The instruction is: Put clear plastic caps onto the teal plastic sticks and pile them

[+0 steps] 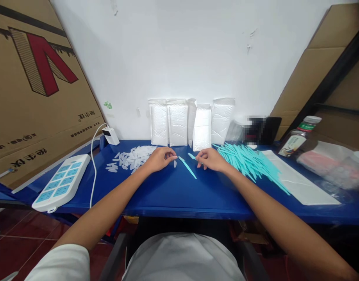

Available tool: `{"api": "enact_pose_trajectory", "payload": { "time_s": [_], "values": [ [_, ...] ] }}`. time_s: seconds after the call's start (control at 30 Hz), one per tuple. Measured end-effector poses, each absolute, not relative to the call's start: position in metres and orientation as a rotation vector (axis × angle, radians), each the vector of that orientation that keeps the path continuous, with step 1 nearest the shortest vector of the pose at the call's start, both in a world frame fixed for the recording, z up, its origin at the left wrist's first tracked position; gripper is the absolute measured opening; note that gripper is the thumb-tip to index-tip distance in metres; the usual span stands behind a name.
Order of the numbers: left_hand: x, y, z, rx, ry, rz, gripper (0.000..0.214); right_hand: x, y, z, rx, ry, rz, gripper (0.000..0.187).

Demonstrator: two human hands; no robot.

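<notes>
While one slim turquoise stick (187, 168) lies slantwise on the blue desk (173, 199), between the two hands, a second turquoise stick (192, 156) is gripped by the fingers of the right hand (212, 159), its end poking out leftward. The lying stick's upper end is near the fingertips of the left hand (161, 158). Thumb and fingers of that hand are drawn together; whether they pinch something small, I cannot tell. Just beside them, a single translucent piece (175, 164) rests on the desk.

Beyond the left hand spreads a loose heap of translucent pieces (134, 156), with a few strays at its left edge. Past the right hand is a large tangled pile of turquoise sticks (243, 160), partly over a white sheet (305, 187). Four white padded packets (177, 123) lean upright against the white wall (182, 47) at the back of the desk.

Farther left, a white cable (93, 175) runs forward from a small white device (111, 136), and a white power strip (61, 183) with blue socket faces lies near a big printed cardboard panel (9, 97). At the far right are a bottle (298, 136) with a white cap and something pinkish in clear plastic (322, 160), too blurred to make out, with more cardboard (302, 78) behind. Below the desk, at left, reddish floor tiles (27, 242) show.
</notes>
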State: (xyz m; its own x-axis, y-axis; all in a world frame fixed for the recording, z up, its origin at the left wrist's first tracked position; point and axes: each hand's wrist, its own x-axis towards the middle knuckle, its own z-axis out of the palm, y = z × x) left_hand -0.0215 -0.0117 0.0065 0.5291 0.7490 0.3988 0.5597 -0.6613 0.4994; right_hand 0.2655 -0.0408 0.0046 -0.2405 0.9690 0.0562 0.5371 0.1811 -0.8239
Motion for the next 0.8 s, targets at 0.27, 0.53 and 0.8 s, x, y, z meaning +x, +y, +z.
{"api": "enact_pose_trajectory", "payload": {
  "time_s": [0.27,0.53,0.8],
  "values": [
    [-0.032,-0.008,0.005,2.606,0.899,0.584,0.020,0.273,-0.030,0.005,-1.282,-1.944,0.512,0.036],
    [-0.033,-0.008,0.003,2.550,0.907,0.544,0.030,0.336,-0.018,0.018,-1.775,-1.783,-0.261,0.025],
    [-0.037,-0.004,0.001,2.530,1.015,0.619,0.035,0.366,-0.016,0.018,-2.037,-1.774,-0.312,0.029]
  ]
}}
